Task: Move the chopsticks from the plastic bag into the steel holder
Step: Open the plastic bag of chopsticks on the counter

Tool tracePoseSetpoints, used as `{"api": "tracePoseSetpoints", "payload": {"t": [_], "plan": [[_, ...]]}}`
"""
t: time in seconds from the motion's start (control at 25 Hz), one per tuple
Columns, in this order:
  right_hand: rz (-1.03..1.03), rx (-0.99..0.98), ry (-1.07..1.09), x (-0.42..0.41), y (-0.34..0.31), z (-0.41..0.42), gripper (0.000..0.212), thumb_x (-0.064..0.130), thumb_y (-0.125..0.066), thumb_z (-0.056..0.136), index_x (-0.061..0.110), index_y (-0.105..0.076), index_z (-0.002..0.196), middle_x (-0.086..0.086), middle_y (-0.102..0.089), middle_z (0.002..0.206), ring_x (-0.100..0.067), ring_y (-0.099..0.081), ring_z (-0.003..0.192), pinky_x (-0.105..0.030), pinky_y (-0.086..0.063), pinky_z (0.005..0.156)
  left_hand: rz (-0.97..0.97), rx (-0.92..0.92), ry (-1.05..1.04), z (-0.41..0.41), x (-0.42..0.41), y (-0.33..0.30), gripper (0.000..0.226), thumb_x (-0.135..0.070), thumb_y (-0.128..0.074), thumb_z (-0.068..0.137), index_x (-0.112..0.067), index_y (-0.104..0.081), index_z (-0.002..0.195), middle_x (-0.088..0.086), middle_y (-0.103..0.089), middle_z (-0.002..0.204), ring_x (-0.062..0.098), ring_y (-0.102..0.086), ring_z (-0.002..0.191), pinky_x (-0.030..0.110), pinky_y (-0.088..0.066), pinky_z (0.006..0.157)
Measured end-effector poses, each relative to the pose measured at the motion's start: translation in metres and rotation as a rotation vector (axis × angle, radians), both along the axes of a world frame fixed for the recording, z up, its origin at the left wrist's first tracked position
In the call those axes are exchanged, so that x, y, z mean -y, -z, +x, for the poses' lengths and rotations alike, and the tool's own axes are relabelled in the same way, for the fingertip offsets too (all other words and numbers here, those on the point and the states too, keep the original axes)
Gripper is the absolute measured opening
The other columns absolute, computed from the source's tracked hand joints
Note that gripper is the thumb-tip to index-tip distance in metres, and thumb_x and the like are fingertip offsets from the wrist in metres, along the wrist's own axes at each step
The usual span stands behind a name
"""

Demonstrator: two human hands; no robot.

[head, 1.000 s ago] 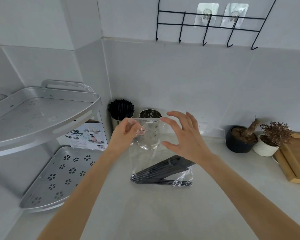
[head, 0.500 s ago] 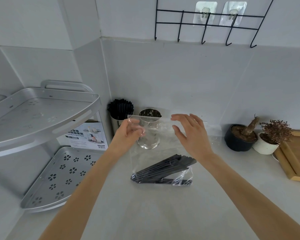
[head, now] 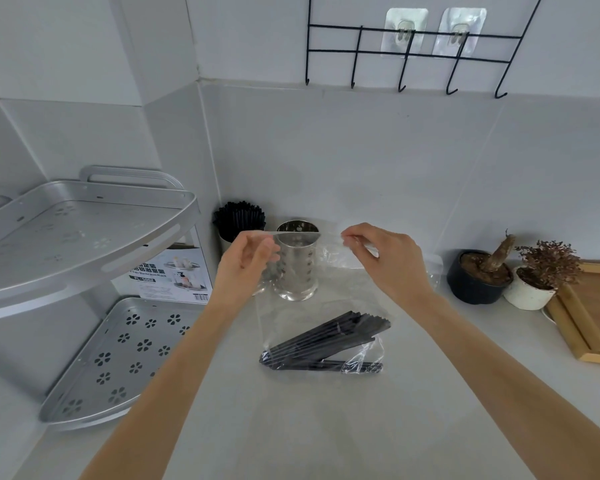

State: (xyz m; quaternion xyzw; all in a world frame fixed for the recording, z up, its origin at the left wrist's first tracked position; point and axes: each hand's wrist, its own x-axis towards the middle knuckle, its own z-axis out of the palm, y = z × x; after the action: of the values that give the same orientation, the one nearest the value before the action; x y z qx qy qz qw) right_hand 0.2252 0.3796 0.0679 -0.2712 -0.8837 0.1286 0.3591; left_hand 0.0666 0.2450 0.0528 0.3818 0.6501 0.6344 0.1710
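Observation:
A clear plastic bag (head: 293, 310) stands lifted off the grey counter, with several black chopsticks (head: 326, 342) lying in its bottom. My left hand (head: 246, 261) pinches the bag's top edge at the left. At the right end of that edge my right hand (head: 381, 258) pinches it too, and the rim is stretched between them. Behind the bag stands the perforated steel holder (head: 297, 259), upright and seen through the plastic.
A second holder full of black chopsticks (head: 239, 218) stands in the corner. A two-tier metal corner shelf (head: 84, 237) and a printed box (head: 174, 275) are at left. Two small potted plants (head: 482, 275) and a wooden tray (head: 593, 313) sit at right. A black hook rack (head: 409, 53) hangs on the wall.
My right hand has gone from open beside the bag to pinching its top right edge. The bag's rim is now pulled taut between both hands. The left hand kept its hold.

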Motion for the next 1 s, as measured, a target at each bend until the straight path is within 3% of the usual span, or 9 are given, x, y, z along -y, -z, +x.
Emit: {"api": "tracePoseSetpoints", "payload": {"t": [0.32, 0.52, 0.6, 0.68, 0.84, 1.0], "plan": [[-0.016, 0.012, 0.063, -0.008, -0.018, 0.016, 0.022, 0.035, -0.057, 0.087, 0.022, -0.068, 0.100, 0.008, -0.074, 0.094, -0.013, -0.068, 0.086, -0.026, -0.047, 0.073, 0.094, 0.026, -0.123, -0.005, -0.011, -0.018, 0.023, -0.014, -0.044, 0.092, -0.025, -0.055, 0.076, -0.003, -0.061, 0.072, -0.007, -0.059, 0.055, 0.006, -0.047, 0.059], [-0.284, -0.087, 0.140, -0.023, -0.023, 0.041, 0.018, 0.034, -0.062, 0.083, 0.022, -0.068, 0.095, 0.013, -0.067, 0.085, -0.004, -0.060, 0.085, -0.020, -0.044, 0.083, 0.063, 0.059, -0.155, -0.008, -0.012, -0.017, 0.025, -0.015, -0.042, 0.093, -0.025, -0.054, 0.073, -0.003, -0.057, 0.069, -0.006, -0.056, 0.051, 0.014, -0.048, 0.064], [-0.451, -0.205, 0.138, -0.027, -0.023, 0.045, 0.005, 0.029, -0.063, 0.082, 0.025, -0.066, 0.083, 0.016, -0.068, 0.076, 0.004, -0.060, 0.075, -0.007, -0.044, 0.072, 0.044, 0.071, -0.182, -0.008, -0.014, -0.017, 0.025, -0.016, -0.041, 0.094, -0.025, -0.054, 0.073, -0.004, -0.055, 0.067, -0.002, -0.055, 0.055, 0.021, -0.047, 0.069], [-0.562, -0.299, 0.146, -0.029, -0.025, 0.045, 0.007, 0.026, -0.063, 0.083, 0.024, -0.063, 0.075, 0.015, -0.066, 0.065, 0.009, -0.059, 0.059, -0.002, -0.039, 0.053, 0.033, 0.070, -0.201, -0.008, -0.015, -0.017, 0.024, -0.015, -0.041, 0.094, -0.026, -0.052, 0.075, -0.004, -0.054, 0.067, 0.005, -0.051, 0.057, 0.020, -0.044, 0.065], [-0.665, -0.387, 0.145, -0.031, -0.025, 0.043, 0.013, 0.024, -0.063, 0.084, 0.023, -0.060, 0.071, 0.007, -0.065, 0.061, 0.006, -0.057, 0.044, -0.010, -0.044, 0.053, 0.051, 0.043, -0.184, -0.010, -0.015, -0.018, 0.025, -0.010, -0.041, 0.092, -0.033, -0.044, 0.084, -0.001, -0.055, 0.065, 0.000, -0.049, 0.045, 0.012, -0.039, 0.054], [-0.806, -0.481, 0.165, -0.031, -0.022, 0.036, 0.014, 0.025, -0.063, 0.084, 0.026, -0.058, 0.070, 0.009, -0.063, 0.051, 0.003, -0.052, 0.038, -0.018, -0.038, 0.051, 0.095, -0.048, -0.138, -0.011, -0.008, -0.017, 0.035, -0.005, -0.039, 0.092, -0.039, -0.046, 0.093, -0.001, -0.059, 0.072, -0.001, -0.053, 0.048, 0.011, -0.043, 0.059]]}}
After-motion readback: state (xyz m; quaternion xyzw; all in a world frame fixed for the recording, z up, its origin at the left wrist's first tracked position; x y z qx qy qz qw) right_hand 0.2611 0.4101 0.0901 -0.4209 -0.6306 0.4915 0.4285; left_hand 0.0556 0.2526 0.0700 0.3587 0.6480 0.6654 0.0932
